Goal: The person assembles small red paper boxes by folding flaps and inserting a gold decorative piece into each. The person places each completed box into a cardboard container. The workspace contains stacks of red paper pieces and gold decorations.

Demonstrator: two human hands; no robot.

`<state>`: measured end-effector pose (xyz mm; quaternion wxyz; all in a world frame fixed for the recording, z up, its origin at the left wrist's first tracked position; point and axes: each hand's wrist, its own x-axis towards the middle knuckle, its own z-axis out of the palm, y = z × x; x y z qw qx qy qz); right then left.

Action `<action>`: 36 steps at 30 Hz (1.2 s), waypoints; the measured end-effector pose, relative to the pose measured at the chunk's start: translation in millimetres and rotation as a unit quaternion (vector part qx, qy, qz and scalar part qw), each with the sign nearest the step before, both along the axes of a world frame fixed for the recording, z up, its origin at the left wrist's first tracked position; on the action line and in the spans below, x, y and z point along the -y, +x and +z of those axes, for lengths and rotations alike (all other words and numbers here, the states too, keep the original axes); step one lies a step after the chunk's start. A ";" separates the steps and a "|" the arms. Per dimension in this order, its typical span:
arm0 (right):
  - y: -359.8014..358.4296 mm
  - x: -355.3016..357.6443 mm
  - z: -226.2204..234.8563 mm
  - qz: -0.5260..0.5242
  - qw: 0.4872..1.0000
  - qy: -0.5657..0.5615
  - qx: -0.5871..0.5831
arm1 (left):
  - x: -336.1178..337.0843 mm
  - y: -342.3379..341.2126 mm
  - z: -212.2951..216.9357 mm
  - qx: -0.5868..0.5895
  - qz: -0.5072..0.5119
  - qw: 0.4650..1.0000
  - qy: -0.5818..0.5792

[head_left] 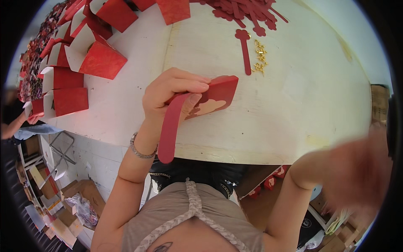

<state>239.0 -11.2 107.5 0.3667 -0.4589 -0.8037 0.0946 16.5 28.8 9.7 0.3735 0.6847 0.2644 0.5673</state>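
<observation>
Over the near part of the white table (277,126), my left hand (168,90) is closed on a red paper box (222,90) with a pale cloud-like pattern on its side. A dark red strip (168,134) with a rounded end hangs from the box toward me, pinned under my left thumb. My right hand (357,172) is off to the right past the table edge, smeared by motion, so its fingers do not show clearly. Beyond the box lie a flower-ended dark red strip (245,52) and several small gold paper fasteners (260,61).
A heap of dark red strips (252,12) lies at the far side. Open red boxes (103,61) crowd the left of the table, near another person's hand (35,119). Below are a metal folding frame (63,149), a cardboard carton (90,191) and a container with red items (268,182).
</observation>
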 end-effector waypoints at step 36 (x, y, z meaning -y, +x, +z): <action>-83.6 1.9 -97.6 -0.005 0.969 0.200 -0.146 | 6.2 -5.5 -9.8 -0.015 0.043 0.999 -0.030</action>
